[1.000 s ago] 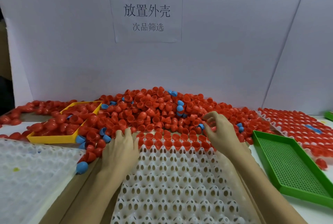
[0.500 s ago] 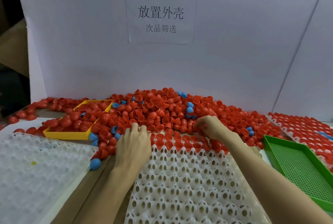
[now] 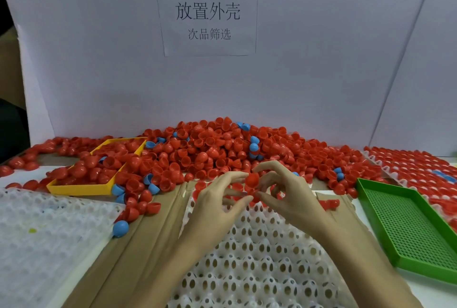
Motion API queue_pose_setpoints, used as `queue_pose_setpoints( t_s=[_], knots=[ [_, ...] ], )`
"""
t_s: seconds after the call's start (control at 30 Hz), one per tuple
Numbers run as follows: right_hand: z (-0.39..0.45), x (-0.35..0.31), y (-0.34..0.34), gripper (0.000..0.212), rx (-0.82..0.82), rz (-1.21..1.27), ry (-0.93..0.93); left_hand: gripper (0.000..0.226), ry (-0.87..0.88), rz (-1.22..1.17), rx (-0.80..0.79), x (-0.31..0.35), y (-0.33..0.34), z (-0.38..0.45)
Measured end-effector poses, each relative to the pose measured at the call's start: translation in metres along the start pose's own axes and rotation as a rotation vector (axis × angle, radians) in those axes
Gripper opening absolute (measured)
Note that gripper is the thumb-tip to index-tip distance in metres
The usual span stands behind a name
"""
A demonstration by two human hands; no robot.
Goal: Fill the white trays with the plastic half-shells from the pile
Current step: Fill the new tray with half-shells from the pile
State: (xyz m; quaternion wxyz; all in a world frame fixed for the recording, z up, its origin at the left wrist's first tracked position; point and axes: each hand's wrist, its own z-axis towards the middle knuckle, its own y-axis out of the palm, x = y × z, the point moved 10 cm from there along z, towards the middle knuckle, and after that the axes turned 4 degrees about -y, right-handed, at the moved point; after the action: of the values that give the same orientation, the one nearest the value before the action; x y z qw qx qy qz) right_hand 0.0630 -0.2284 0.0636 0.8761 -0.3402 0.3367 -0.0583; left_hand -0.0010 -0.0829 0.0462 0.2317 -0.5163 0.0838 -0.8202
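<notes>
— Half-shells of red plastic [image 3: 212,149], a whole heap of them with a few blue ones mixed in, lie along the back of the table [image 3: 153,228], right behind the white moulded tray with the egg-shaped holes [image 3: 259,265]

— And both hands are working one piece?

— Looks so. One red half-shell [image 3: 252,180] sits between them over the tray's far edge. The right hand [image 3: 286,196] seems to pinch it with curled fingers; the left hand [image 3: 217,206] is loosely spread, fingertips close by, though I cannot tell if it touches

— How would you seat it well?

— Turn it the same way as the row already filled at the far edge, I'd say, then press it straight into the next free hole. Only that far row is done, so I'd work towards the near side, row by row, and skip the blue ones if colour matters

— The green perforated tray [image 3: 405,228] and the yellow tray [image 3: 81,187]?

— Off to the sides, untouched
</notes>
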Motion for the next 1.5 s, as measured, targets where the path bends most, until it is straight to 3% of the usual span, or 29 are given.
queue_pose_setpoints(
  t_s=[0.53, 0.63, 0.8, 0.9, 0.97, 1.1, 1.27, 1.5],
  knots=[
    [-0.012, -0.010, -0.002, 0.028, -0.105, 0.327, 0.026, 0.026, -0.039, -0.165, 0.000, 0.010, -0.009, 0.001],
    [-0.016, -0.008, 0.000, 0.029, -0.157, 0.466, 0.078, 0.027, -0.020, -0.118, -0.012, 0.014, -0.009, 0.000],
    [-0.019, 0.004, -0.006, 0.023, -0.121, 0.483, 0.165, 0.033, 0.006, -0.006, 0.002, 0.020, -0.011, -0.001],
    [-0.021, 0.012, -0.006, 0.020, -0.097, 0.485, 0.204, 0.015, 0.080, 0.061, -0.044, 0.026, -0.006, -0.002],
    [-0.022, 0.014, -0.005, 0.021, -0.096, 0.490, 0.213, 0.004, 0.105, 0.066, -0.054, 0.026, -0.005, -0.002],
    [-0.022, 0.015, 0.001, 0.025, -0.115, 0.527, 0.228, 0.009, 0.119, 0.086, -0.059, 0.025, -0.009, -0.002],
    [-0.026, 0.018, 0.019, 0.034, -0.198, 0.674, 0.323, 0.030, 0.069, 0.003, -0.258, 0.022, 0.005, -0.006],
    [-0.029, 0.022, 0.027, 0.044, -0.215, 0.713, 0.395, 0.016, -0.022, 0.048, -0.317, 0.017, 0.008, -0.008]
  ],
)
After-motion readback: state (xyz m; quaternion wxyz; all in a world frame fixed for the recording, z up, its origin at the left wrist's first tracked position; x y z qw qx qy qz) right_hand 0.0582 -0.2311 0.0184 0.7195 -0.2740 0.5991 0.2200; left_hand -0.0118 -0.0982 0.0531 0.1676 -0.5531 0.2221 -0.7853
